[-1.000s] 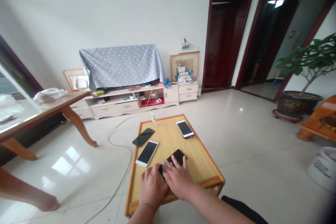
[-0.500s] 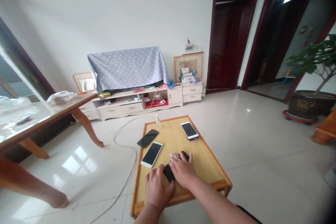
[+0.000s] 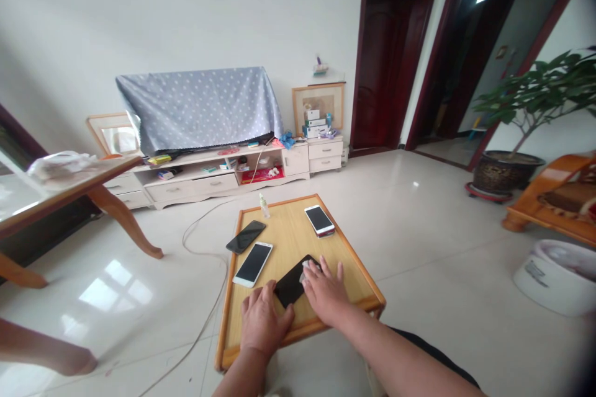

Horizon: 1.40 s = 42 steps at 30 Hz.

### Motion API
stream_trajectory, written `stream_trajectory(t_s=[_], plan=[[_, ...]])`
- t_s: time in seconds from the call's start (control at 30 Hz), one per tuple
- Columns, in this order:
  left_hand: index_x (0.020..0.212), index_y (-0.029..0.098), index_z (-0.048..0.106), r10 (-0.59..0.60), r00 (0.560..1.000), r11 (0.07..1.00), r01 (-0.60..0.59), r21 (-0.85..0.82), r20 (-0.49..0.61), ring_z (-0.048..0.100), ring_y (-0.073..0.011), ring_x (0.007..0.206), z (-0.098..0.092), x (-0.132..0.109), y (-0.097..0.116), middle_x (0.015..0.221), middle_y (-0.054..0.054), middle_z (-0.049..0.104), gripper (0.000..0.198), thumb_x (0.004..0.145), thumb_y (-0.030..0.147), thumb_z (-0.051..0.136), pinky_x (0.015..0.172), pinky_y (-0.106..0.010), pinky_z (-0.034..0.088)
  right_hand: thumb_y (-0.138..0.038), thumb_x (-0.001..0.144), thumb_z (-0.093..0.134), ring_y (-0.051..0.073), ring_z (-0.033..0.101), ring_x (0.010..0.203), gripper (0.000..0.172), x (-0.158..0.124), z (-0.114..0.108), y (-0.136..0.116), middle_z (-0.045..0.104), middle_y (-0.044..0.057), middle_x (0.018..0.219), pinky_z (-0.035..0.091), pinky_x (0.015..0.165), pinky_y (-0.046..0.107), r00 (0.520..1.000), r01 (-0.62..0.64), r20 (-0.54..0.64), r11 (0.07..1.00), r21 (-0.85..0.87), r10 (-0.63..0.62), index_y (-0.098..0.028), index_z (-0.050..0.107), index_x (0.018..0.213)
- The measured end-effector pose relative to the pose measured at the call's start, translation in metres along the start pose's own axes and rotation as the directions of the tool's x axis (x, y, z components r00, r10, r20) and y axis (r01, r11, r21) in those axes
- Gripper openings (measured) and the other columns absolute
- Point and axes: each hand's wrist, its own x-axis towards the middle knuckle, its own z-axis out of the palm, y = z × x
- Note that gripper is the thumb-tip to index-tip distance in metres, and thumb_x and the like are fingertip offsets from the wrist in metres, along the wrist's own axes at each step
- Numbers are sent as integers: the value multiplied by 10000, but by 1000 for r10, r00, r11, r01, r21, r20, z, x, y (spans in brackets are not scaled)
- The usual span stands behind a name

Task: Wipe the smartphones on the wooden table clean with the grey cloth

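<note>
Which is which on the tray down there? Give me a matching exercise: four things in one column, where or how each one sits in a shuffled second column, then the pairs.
Things:
1. right hand
2. left hand
3. clear bottle
4. white phone

Places and states:
A. Standing at the far edge of the wooden tray
B. Lying screen up near the tray's left edge
C. Spread over a pale cloth on the black phone
D. Fingers at the black phone's near edge

Pairs: 1-C, 2-D, 3-A, 4-B

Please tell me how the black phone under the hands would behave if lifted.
The black phone looks stiff, so it should not bend. Its glossy face may be slippery; lying flat on the wooden tray, it seems unlikely to roll.
</note>
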Motion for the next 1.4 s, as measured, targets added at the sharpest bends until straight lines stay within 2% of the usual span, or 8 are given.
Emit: stream_trajectory(t_s=[0.1,0.3,0.53,0.63,0.77,0.97,1.17,1.4], plan=[[1256,211,554,-1,1000,1000,1,2,-8,563,-274,1179,-2,-1,2,1172,-99,677,549,746,384,659,1069,-414,316,-444,1045,173,302,49,1529,559,-3,-2,8,316,31,1609,-149,1143,650,999,-18,-27,1000,-23,17,-269,367,1539],[1249,206,556,13,1000,1000,-13,-4,-11,563,-279,1192,-1,0,1,1179,-101,676,543,751,404,644,1068,-416,322,-454,1051,179,255,95,1528,540,-26,14,-3,353,24,1594,-148,1162,613,974,225,-23,974,15,-224,-302,344,1542],[1232,222,568,-3,1000,1000,3,7,-5,561,-275,1186,-6,-1,8,1164,-91,681,505,755,364,652,1067,-413,318,-389,1046,168,286,81,1528,548,13,-7,21,344,58,1597,-153,1137,654,997,-70,-31,997,-44,69,-249,368,1537],[1247,217,561,-6,1000,1000,6,8,4,556,-274,1196,-6,0,7,1180,-94,678,529,750,367,659,1073,-410,317,-410,1048,185,264,111,1525,556,5,-1,8,336,76,1598,-173,1157,599,998,52,-34,998,-33,-53,-218,373,1535],[1258,211,551,8,1000,1000,-8,-8,-1,559,-275,1205,-1,1,3,1206,-99,674,513,791,412,617,1078,-423,325,-436,1058,149,237,159,1517,548,-7,3,-16,371,40,1585,-148,1173,585,963,270,0,962,46,-270,-273,424,1502],[1331,206,469,1,999,998,-3,-60,-43,551,-281,1239,7,0,-1,1258,-96,666,656,727,365,668,1103,-436,313,-510,1048,81,296,93,1524,607,15,-10,-20,368,11,1587,-132,1151,651,995,93,43,995,38,-95,-299,403,1517],[1419,206,369,-12,999,993,7,-116,-41,523,-277,1283,12,1,-8,1288,-103,658,656,810,325,582,1096,-460,308,-496,1056,74,273,62,1529,571,10,4,-36,407,-29,1566,-126,1151,654,943,322,58,943,85,-327,-364,397,1508],[1424,211,366,-13,999,995,8,-98,-51,521,-283,1278,13,1,-10,1265,-87,662,796,712,362,689,1100,-453,318,-506,1047,80,298,21,1529,594,32,-1,-15,339,-23,1599,-150,1132,669,998,49,47,998,27,-50,-339,413,1508]])
